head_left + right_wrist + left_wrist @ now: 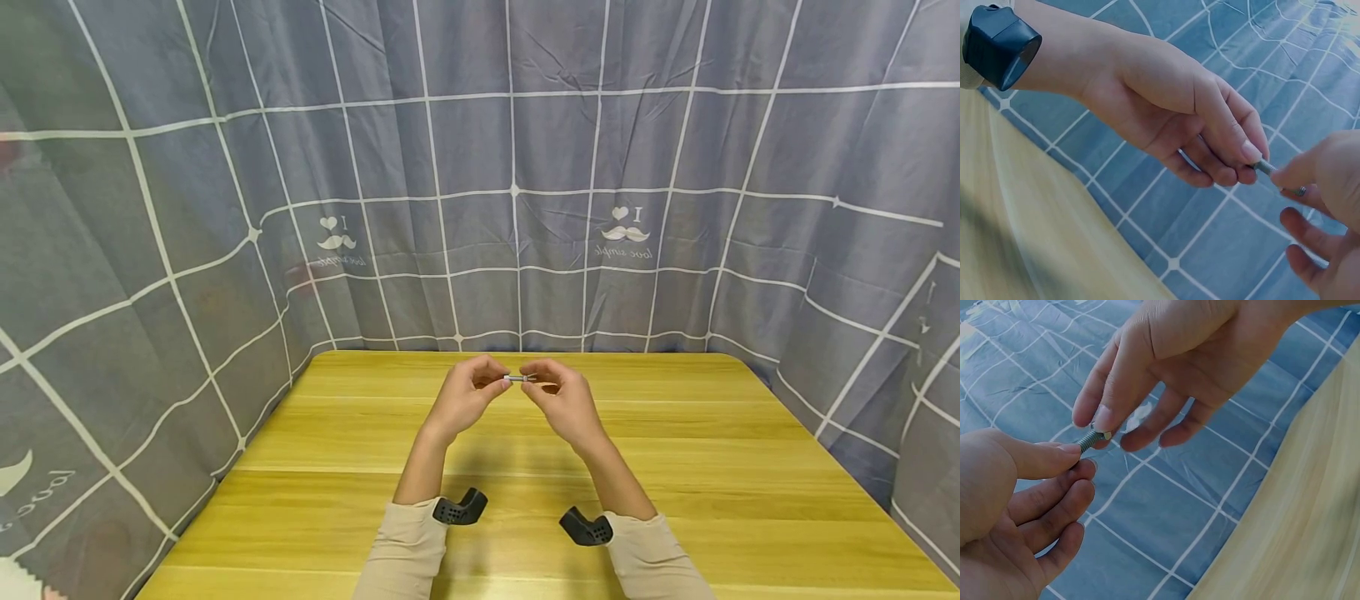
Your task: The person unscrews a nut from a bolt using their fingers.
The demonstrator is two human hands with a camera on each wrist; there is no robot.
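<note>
a person's left hand (462, 400) is gripping one end of a small metal bolt (1088, 440), squeezing it between the thumb and a finger. the right hand (567, 405) is gripping the other end, squeezing it with the thumb and fingers too. so the bolt is sitting right between the two grips and touching both. its bumpy, screw-like side is showing in the little gap. in the left wrist view, a shiny bit (1107, 435) is poking out by the right thumb, and i cannot tell if it is a nut or the bolt's head. the other fingers are bending loosely beside each grip. under the grips, a yellow wooden table (712, 467) is spreading out. behind them, a gray curtain (555, 150) with white lines is hanging in folds. nearer the person than the grips, light sleeves (408, 542) are covering the arms, and black wrist cameras (453, 511) are sitting on them.
</note>
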